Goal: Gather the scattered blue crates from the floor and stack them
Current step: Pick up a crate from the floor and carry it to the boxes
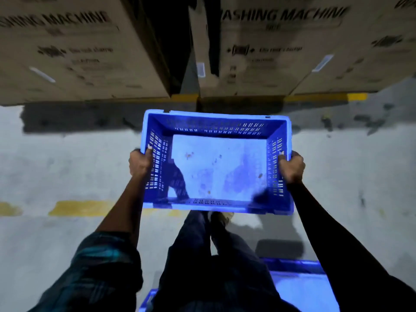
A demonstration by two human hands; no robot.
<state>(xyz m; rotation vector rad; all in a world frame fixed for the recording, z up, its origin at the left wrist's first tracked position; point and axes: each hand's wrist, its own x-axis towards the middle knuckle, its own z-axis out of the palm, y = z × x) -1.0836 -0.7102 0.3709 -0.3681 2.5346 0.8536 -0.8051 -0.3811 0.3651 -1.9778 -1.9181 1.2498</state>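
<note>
Blue perforated plastic crate (217, 163), rectangular and open-topped, is held off the floor in front of the person, roughly level, interior empty apart from some brown specks on its pale base. Left hand (140, 164) grips the left side wall: thumb hooked over the rim, fingers (135, 157) curled down the outside. Right hand (291, 166) grips the right side wall the same way, thumb over the rim, fingers curled outside. Both forearms extend from the lower edge of the view; left arm has a dark patterned sleeve (99, 273) pushed up near the elbow.

Below the held crate, dark trousers (202, 255) and one shoe (221, 218) show. A second blue crate (301, 287) sits on the floor at the person's feet, partly hidden by the legs.

Grey concrete floor (67, 167) carries worn yellow painted lines (78, 208). Beyond, large brown cardboard boxes (74, 48) printed "WASHING MACHINE" stand side by side, a dark gap between them. View is motion-blurred.
</note>
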